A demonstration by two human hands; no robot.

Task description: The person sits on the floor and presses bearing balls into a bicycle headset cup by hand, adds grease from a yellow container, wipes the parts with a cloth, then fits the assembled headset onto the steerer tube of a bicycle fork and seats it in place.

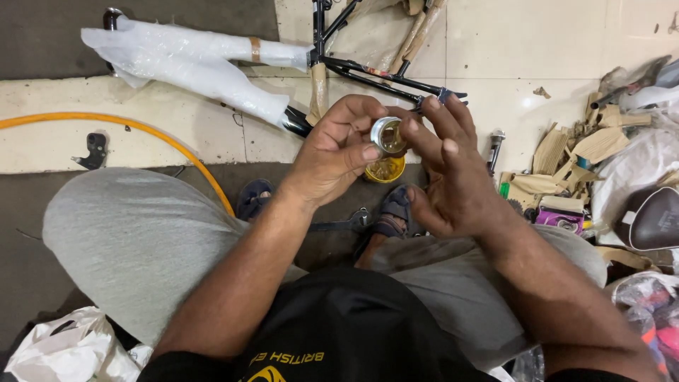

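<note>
My left hand (pixel 332 152) grips a small silver metal ring-shaped cup (pixel 386 134), a bearing part, between thumb and fingers. My right hand (pixel 453 173) is beside it with the fingers spread, and its index fingertip reaches into the cup, which looks smeared with yellowish grease. Just below the hands a small yellow grease tub (pixel 386 170) sits open on the floor. A black bicycle frame (pixel 368 67) lies on the tiles beyond the hands, partly wrapped in white plastic foam (pixel 198 60) and brown paper.
A wrench (pixel 343 223) lies on the dark mat between my sandalled feet. An orange hose (pixel 134 131) curves at left. Torn brown cardboard scraps (pixel 573 152), a black saddle (pixel 651 216) and plastic bags pile up at right. A small black bracket (pixel 93 150) lies at left.
</note>
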